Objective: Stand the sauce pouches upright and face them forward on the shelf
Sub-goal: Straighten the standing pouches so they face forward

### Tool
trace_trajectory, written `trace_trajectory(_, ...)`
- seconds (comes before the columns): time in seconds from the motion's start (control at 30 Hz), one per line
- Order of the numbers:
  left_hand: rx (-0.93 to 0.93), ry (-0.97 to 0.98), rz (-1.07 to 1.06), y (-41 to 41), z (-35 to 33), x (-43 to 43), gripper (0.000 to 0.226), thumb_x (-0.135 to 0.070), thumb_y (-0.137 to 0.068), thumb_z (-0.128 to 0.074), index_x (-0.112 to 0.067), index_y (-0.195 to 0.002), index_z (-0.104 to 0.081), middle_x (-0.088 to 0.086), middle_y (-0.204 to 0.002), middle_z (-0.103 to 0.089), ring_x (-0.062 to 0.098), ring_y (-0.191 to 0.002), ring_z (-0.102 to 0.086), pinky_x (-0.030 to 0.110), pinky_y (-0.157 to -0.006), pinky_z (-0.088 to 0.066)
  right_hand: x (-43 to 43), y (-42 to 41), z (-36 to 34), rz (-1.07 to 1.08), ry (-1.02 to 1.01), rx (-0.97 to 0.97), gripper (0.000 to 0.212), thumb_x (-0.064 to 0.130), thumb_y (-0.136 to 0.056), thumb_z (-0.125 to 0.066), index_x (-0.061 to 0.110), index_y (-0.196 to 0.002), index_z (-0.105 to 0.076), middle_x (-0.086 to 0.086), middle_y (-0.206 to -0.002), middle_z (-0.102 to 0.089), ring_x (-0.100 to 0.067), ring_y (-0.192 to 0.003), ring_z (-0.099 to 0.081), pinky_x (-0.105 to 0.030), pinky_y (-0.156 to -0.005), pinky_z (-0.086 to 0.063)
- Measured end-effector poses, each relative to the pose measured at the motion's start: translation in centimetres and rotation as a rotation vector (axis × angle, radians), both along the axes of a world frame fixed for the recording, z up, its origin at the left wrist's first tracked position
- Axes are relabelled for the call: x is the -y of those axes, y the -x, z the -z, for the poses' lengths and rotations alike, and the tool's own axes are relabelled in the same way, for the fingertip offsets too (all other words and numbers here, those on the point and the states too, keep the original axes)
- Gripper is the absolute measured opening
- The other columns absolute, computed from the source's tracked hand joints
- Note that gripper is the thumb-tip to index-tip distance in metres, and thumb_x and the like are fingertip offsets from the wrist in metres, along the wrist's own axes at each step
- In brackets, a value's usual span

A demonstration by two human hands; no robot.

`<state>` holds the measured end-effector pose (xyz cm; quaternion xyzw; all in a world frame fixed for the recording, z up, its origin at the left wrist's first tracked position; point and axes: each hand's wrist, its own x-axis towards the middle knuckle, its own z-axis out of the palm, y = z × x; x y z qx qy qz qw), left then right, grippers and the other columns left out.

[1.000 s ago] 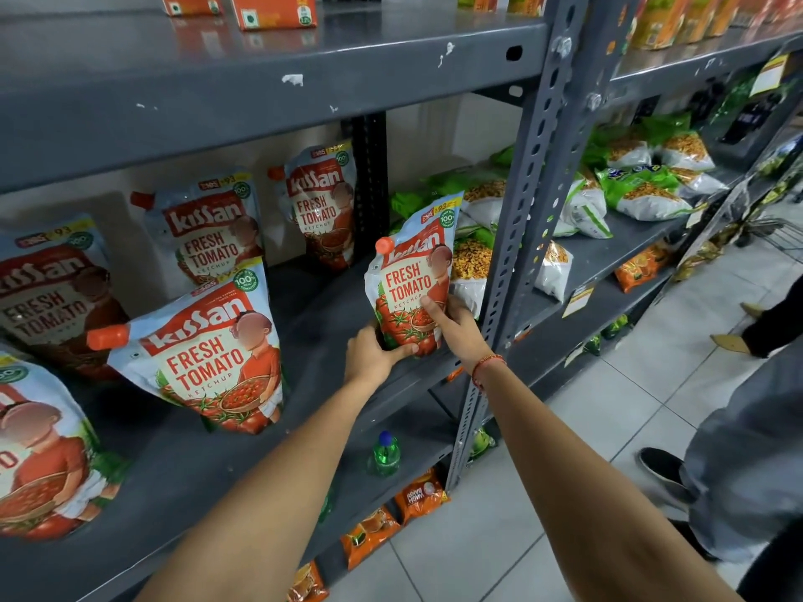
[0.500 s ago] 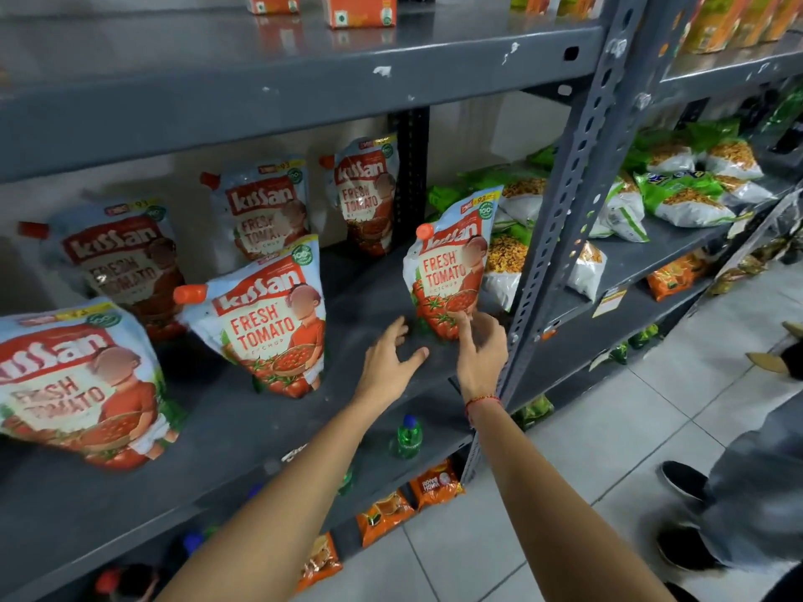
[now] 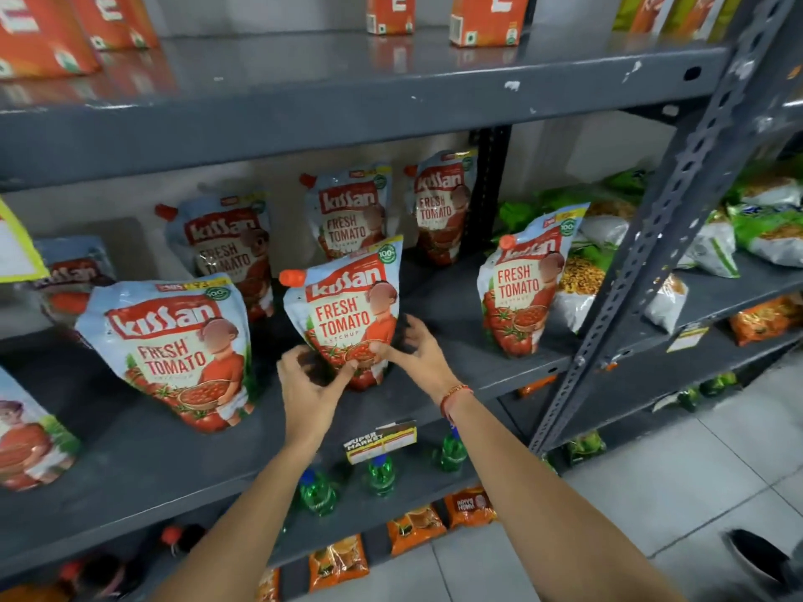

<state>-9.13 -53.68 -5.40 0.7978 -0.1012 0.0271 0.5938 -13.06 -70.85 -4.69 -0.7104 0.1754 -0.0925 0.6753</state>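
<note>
Several Kissan Fresh Tomato ketchup pouches stand on a grey metal shelf. The middle pouch is upright, label forward, red cap at its top left. My left hand pinches its bottom left corner. My right hand holds its bottom right edge, thumb on the front. Another pouch stands upright alone at the right, near the post. A larger-looking pouch leans at the left front. Three pouches stand in the back row.
A perforated grey post bounds the shelf on the right, with snack bags beyond it. Orange boxes sit on the shelf above. A price tag hangs on the front edge, and green bottles stand below. A shoe is on the tiled floor.
Both hands let go of the right pouch, which now stands by the post, and moved left onto the middle pouch's base. The view shifted left and closer.
</note>
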Motion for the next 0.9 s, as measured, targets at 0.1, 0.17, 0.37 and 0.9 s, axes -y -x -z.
trace_trajectory(0.1,-0.127,0.018,0.194,-1.6,0.7,-0.8,0.084,-0.034,-0.065,-0.081,-0.021,-0.134,-0.035,-0.005,-0.129,-0.051,0.015,-0.118,-0.052,0.036,-0.099,-0.044,-0.2,-1.0,0.2,-0.089,0.047,0.007,0.079,0.038,-0.067,-0.080,0.018,-0.133,-0.043,-0.004,-0.133,-0.057,-0.017,-0.121,-0.055,-0.044,-0.105,-0.045)
trace_trajectory(0.17,-0.128,-0.097,0.268,-2.3,0.9,-1.0,0.078,-0.035,-0.064,-0.082,-0.022,-0.131,-0.042,-0.003,-0.126,-0.058,0.016,-0.114,-0.056,0.034,-0.096,-0.046,-0.5,-1.3,0.1,-0.119,0.063,0.010,0.069,0.039,-0.068,-0.080,0.019,-0.127,-0.050,-0.003,-0.126,-0.063,-0.015,-0.115,-0.059,-0.043,-0.102,-0.048)
trace_trajectory(0.37,-0.092,-0.133,0.208,-2.2,0.6,-0.1,0.064,-0.030,-0.064,-0.082,-0.017,-0.119,-0.053,0.000,-0.113,-0.065,0.013,-0.100,-0.060,0.025,-0.083,-0.045,0.1,-0.9,-0.1,-0.111,0.080,0.036,0.060,0.037,-0.069,-0.079,0.018,-0.121,-0.056,-0.003,-0.120,-0.067,-0.014,-0.110,-0.062,-0.035,-0.098,-0.050)
trace_trajectory(0.9,-0.043,-0.126,0.217,2.0,0.6,3.3,0.061,-0.040,-0.062,-0.081,-0.019,-0.114,-0.058,0.002,-0.114,-0.069,0.016,-0.104,-0.063,0.026,-0.087,-0.049,3.6,3.3,0.7,-0.015,0.042,0.048,0.048,0.033,-0.067,-0.081,0.022,-0.110,-0.061,0.000,-0.111,-0.070,-0.011,-0.105,-0.065,-0.031,-0.091,-0.053)
